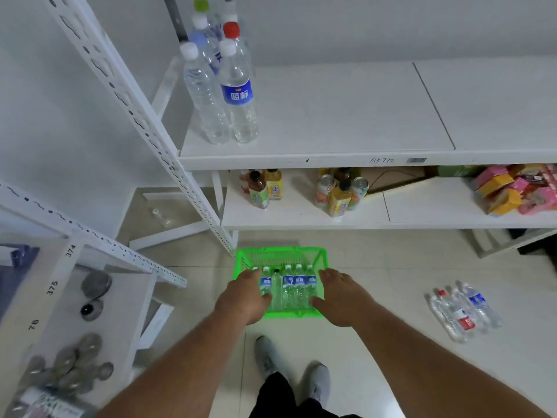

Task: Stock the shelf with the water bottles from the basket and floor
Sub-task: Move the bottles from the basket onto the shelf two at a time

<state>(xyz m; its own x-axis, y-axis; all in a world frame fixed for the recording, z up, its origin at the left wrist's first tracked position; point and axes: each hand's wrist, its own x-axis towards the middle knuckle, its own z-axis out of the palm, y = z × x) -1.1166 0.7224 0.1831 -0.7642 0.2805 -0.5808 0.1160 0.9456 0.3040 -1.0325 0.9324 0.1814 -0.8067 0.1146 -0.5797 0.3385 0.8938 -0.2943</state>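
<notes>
A green plastic basket (280, 257) stands on the tiled floor below the shelf, holding several small water bottles (297, 286) with blue labels. My left hand (245, 297) reaches down over the basket's left side, its fingers among the leftmost bottles; whether it grips one is hidden. My right hand (340, 297) hovers over the basket's right edge with fingers relaxed and spread. More water bottles (464, 312) lie on the floor to the right. On the upper white shelf (346, 122), at its left end, stand several tall water bottles (223, 86).
The lower shelf (301, 215) carries juice bottles and cans (340, 191) and coloured boxes (512, 191). A slanted white shelf post (144, 122) runs down to the basket. A second rack (75, 312) at left holds metal tins. My feet (289, 369) stand just behind the basket.
</notes>
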